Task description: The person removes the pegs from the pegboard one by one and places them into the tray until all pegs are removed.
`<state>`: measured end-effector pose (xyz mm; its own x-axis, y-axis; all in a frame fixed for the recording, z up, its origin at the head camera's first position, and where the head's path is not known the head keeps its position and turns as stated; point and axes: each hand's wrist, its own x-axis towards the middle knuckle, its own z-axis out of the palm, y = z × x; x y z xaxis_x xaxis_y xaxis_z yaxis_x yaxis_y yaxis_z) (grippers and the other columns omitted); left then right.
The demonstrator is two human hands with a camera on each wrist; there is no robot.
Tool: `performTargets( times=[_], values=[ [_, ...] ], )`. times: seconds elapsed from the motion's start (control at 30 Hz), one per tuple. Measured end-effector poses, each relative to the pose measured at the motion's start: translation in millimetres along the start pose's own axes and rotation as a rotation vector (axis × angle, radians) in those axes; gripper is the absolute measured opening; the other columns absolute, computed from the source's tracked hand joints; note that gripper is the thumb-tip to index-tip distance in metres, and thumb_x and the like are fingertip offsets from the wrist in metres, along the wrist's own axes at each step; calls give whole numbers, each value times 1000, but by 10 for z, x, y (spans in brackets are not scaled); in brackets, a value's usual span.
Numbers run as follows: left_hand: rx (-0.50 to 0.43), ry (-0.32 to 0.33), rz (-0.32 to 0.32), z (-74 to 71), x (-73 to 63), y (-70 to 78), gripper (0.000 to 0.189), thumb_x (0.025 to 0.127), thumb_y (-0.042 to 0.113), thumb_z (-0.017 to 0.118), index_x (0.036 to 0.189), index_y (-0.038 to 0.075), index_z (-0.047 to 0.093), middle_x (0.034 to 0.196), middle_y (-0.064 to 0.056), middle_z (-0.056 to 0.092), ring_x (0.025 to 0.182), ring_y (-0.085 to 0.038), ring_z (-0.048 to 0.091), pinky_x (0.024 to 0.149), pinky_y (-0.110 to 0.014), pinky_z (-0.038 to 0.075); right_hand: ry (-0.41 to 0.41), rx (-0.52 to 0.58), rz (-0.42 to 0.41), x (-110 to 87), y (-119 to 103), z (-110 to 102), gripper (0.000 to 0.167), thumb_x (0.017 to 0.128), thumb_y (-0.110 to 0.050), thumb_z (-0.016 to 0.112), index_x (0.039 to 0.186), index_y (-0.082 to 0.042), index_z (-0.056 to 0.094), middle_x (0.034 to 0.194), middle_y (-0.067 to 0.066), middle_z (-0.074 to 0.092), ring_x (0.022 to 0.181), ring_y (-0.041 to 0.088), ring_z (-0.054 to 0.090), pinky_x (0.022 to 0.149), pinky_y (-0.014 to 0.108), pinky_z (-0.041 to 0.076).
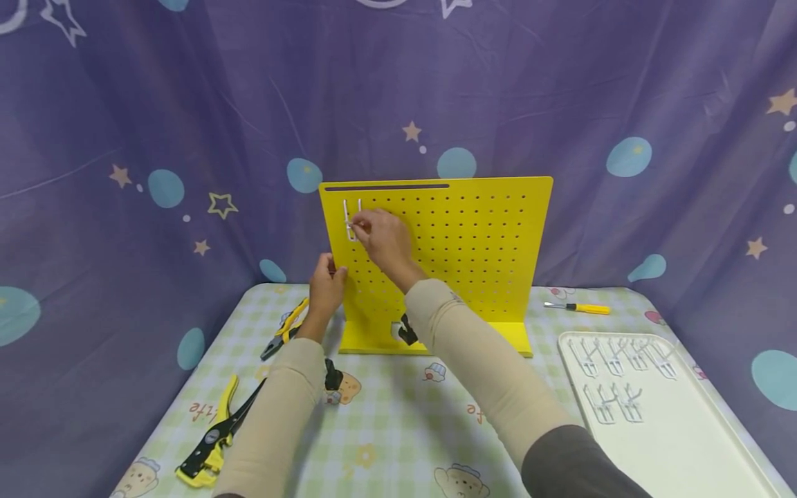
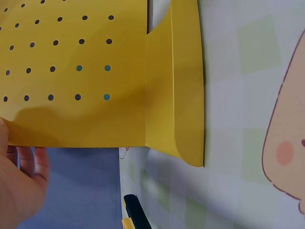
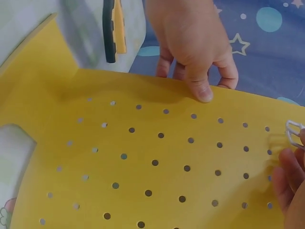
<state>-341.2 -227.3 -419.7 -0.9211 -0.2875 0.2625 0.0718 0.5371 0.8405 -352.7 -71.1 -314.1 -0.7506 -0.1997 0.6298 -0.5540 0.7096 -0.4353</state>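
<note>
A yellow pegboard stands upright on its folded foot on the table. My left hand grips its left edge, thumb on the front face and fingers behind, as the right wrist view also shows at the hand. High on the board's left side, my right hand pinches a white wire hook between thumb and fingers. The hook lies close against the perforated face, its prongs pointing up. In the right wrist view only part of the hook shows, at the right edge beside the curled fingers.
At right, a white tray holds several more wire hooks. Behind it lies a yellow-handled screwdriver. Pliers rest left of the board, and a yellow-and-black wire stripper lies nearer, beside my left forearm. A patterned curtain hangs behind.
</note>
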Motion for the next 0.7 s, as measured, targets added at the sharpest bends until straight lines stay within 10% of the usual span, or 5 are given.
performTargets(
  times=[0.7],
  values=[
    [12, -37, -35, -21, 2, 14, 24, 106, 26, 51, 126, 14, 47, 125, -15, 62, 115, -33, 61, 96, -50, 53, 56, 108, -77, -101, 111, -177, 15, 98, -28, 69, 105, -18, 78, 104, -2, 76, 92, 12, 71, 80, 25, 57]
  ],
)
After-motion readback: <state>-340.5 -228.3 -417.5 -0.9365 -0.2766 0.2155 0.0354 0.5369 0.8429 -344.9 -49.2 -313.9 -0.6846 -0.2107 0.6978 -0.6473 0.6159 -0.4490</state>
